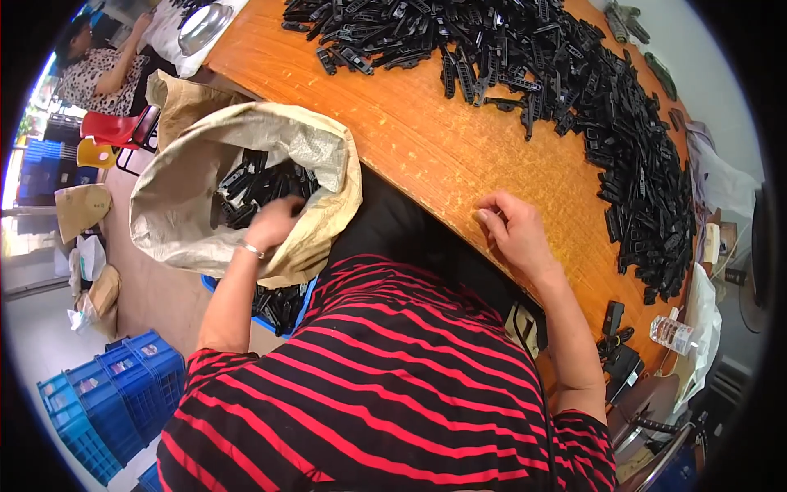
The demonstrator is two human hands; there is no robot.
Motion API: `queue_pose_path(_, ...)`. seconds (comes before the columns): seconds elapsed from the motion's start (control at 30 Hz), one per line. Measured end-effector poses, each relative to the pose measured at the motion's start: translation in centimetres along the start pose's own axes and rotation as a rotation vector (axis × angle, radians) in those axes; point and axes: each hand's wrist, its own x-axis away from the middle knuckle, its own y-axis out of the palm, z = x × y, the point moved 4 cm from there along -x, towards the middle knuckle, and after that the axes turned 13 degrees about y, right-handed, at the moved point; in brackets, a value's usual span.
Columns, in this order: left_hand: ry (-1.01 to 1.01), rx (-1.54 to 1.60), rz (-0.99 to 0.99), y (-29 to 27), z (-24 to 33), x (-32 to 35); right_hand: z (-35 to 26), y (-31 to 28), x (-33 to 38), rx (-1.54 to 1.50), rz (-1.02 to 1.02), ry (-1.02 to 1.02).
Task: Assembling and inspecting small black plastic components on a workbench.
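A: Left hand status?
B: Left hand (275, 223) is inside the woven sack (351, 189), at the table's (418, 156) near edge, left part. Fingers are down among the loose black parts (250, 190); tips hidden, can't tell if it grips one.
A: Right hand?
B: Right hand (514, 234) is at the table's near edge, right of the sack. Fingers loosely curled, thumb near index, nothing visible in it. Can't tell if the tips meet.
A: Where's the rest of the stock?
B: Big heap (566, 82) of similar black pieces, along the table's far side and curving down its right side. More in a blue bin (302, 318) below the sack, off the table's near edge.
A: Surroundings?
B: Clear bottle (670, 334) at the table's right end. Stacked blue crates (115, 394) on the floor, well left of the table.
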Motion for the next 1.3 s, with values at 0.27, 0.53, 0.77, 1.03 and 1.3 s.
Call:
queue_pose_path(0.27, 0.47, 0.34, -0.21, 0.6, 8.7, 3.4, 0.7, 0.2, 0.0, 0.019, 0.031, 0.087)
queue_pose_path(0.53, 0.137, 0.506, -0.294, -1.8, 6.8, 2.9, 0.2, 0.3, -0.3, 0.07, 0.062, 0.039)
queue_pose_path(0.77, -0.077, -0.442, 0.422, -8.1, -6.2, -3.1, 0.5, 0.5, 0.0, 0.058, 0.093, 0.031)
queue_pose_path(1.03, -0.108, -0.511, 0.364, -2.4, -3.4, -1.5, 0.8, 0.4, 0.3, 0.031, 0.103, 0.042)
queue_pose_path(1.3, 0.13, -0.408, 0.136, 8.1, -1.3, 0.6, 0.7, 0.7, -0.2, 0.11, 0.159, 0.073)
